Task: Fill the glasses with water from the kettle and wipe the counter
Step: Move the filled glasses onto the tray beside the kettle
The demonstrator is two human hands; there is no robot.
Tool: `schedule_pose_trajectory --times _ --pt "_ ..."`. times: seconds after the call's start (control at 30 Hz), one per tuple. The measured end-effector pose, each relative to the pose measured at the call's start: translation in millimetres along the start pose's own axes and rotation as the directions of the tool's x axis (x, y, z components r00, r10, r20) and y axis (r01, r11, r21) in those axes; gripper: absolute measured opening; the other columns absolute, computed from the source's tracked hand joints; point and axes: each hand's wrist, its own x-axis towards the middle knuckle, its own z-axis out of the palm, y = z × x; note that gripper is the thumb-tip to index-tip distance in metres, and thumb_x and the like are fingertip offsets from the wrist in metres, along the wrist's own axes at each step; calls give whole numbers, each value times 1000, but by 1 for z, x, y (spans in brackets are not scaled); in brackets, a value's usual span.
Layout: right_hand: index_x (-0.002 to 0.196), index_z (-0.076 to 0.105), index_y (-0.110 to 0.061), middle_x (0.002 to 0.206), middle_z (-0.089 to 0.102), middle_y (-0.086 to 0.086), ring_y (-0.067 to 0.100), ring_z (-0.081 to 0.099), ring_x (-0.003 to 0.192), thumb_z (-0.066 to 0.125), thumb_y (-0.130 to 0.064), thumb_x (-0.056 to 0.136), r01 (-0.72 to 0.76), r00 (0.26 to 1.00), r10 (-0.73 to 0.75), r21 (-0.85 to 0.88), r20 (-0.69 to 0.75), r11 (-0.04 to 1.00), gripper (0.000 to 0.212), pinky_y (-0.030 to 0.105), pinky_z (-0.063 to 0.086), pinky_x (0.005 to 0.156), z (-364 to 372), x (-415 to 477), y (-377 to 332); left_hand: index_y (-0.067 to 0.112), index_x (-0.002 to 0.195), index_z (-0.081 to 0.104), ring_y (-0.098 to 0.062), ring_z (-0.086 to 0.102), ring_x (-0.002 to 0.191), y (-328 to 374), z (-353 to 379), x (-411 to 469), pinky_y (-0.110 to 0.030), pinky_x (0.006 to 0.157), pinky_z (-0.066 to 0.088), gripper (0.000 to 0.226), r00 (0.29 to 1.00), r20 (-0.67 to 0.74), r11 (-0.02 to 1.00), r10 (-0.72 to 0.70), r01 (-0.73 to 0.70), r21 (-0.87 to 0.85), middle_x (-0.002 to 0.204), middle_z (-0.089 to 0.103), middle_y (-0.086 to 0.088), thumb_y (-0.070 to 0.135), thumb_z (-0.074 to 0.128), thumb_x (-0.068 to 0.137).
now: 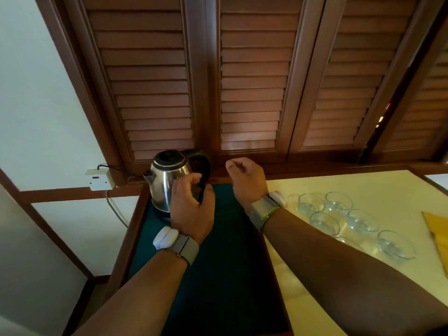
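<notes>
Lidded kettle [167, 180]; glasses [361, 220] on counter [363, 183]

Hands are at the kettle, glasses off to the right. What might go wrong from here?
1. The left hand curls near the handle of the kettle, but a firm grip is not visible; a loose hold might tip it.
2. A cord hangs from the wall socket close by; it may snag.
3. The glasses stand tightly clustered on the counter; pouring may splash or knock a neighbour.
</notes>
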Motion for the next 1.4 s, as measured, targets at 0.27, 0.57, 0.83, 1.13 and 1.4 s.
schedule_pose_trajectory --times 0.27,0.57,0.83,1.13,1.4 --pt "89 73 -24 79 68 -15 -3 62 74 66 -23 95 209 975 -221 -218 -31 953 9 14 47 65 -127 -32 -11 28 108 61 1 65 85 73 72 -46 -23 71 54 16 942 327 990 82 -39 -136 97 67 17 24 66 94" --pt "109 71 -22 101 64 -9 12 56 90 62 -39 85 161 973 -220 -466 -74 870 31 27 47 72 -283 -69 32 43 120 48 3 55 99 108 144 -135 -17 76 49 59 879 469 996 81 -49 -81 110 55 25 62 76 72" --pt "139 50 -22 131 49 1 20 49 119 66 -65 66 -26 983 -66 -482 -173 876 87 38 48 93 -333 -109 103 16 134 45 -19 53 112 107 174 -187 -36 88 53 106 926 378 996 -13 -23 90 124 48 2 76 75 51" --pt "137 48 -12 126 59 6 28 60 114 91 -42 65 -206 970 132 -405 -203 891 89 37 50 92 -323 -130 155 30 115 49 -8 54 93 109 182 -203 -20 73 42 70 903 371 972 -218 167 164 107 53 13 52 85 59" --pt "120 59 -18 103 68 -5 22 65 95 90 -35 69 -212 963 126 -383 -238 899 63 26 44 76 -325 -131 157 31 112 57 -8 62 85 110 183 -203 -20 66 44 58 881 382 955 -279 213 205 99 65 13 48 81 62"
